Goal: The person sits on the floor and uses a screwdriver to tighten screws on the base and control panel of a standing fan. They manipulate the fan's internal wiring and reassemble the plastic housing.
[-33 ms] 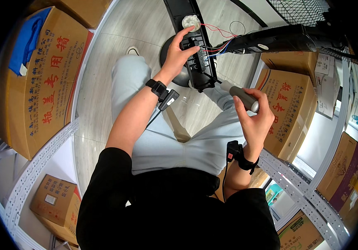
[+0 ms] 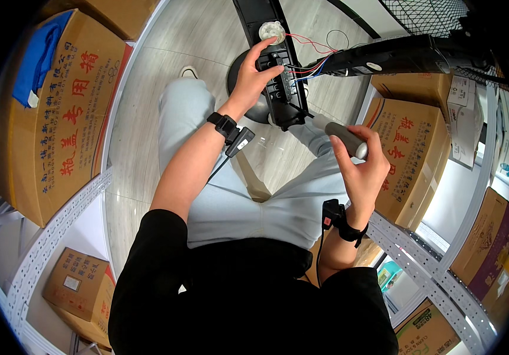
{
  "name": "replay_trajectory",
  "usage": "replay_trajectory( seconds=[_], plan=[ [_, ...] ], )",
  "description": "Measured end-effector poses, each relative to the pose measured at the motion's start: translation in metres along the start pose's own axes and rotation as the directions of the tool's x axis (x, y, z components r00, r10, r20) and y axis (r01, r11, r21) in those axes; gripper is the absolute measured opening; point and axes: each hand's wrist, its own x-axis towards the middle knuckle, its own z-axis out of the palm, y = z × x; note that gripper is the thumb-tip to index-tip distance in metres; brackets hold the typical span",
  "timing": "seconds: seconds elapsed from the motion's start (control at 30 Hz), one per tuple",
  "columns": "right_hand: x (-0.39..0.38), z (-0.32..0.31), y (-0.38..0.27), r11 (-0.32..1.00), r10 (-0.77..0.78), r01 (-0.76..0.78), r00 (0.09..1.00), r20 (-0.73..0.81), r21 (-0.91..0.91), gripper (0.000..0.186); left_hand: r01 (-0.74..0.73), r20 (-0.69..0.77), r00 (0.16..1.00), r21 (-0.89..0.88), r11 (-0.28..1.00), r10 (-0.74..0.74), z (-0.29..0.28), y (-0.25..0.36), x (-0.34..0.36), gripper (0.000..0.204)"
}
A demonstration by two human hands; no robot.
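On blk housing (image 2: 257, 13), L hand (image 2: 248, 84) part-open; R hand (image 2: 366, 174) round grey screwdriver (image 2: 345, 138).

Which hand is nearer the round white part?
Left: the left hand is at the lower edge of the round white part; the right hand, gripping a grey-handled tool, is farther off, lower right.

Tool handle (image 2: 347, 139): grey-brown, silvery end, 2 o'clock
Housing (image 2: 280, 110): black, 12 o'clock
Wires (image 2: 324, 60): red, white, blue, 1 o'clock
Cloth (image 2: 40, 56): bright blue, 10 o'clock
Big carton (image 2: 65, 121): brown, red and blue lettering, 10 o'clock
Trousers (image 2: 231, 216): pale blue
Shirt (image 2: 254, 305): black, 6 o'clock
Floor (image 2: 207, 26): pale grey wood-grain, 11 o'clock
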Motion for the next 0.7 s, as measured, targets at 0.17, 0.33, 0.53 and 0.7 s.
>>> replay_trajectory(
  seconds=[0.17,0.33,0.53,0.7],
  plan=[
    [0.0039,0.0026,-0.0079,0.996,0.065,-0.063,0.997,0.031,-0.066,0.035,-0.038,0.007,0.999,0.054,0.998,0.038,-0.0041,-0.0066,0.0023,0.061],
    [0.0063,0.0063,-0.0036,0.999,0.046,-0.045,0.998,0.033,-0.018,0.038,-0.025,0.018,1.0,0.043,0.999,0.024,0.0001,0.0003,-0.0011,0.06],
    [0.0086,0.0073,-0.0025,0.992,-0.017,0.007,0.996,0.082,0.125,0.033,-0.037,0.017,0.999,0.044,0.998,0.037,-0.0026,-0.0043,0.0003,0.06],
    [0.0081,0.0048,-0.005,0.997,0.078,-0.077,0.995,0.066,-0.021,0.032,-0.04,0.017,0.999,0.047,0.998,0.039,-0.0021,-0.0045,0.0003,0.059]
  ],
)
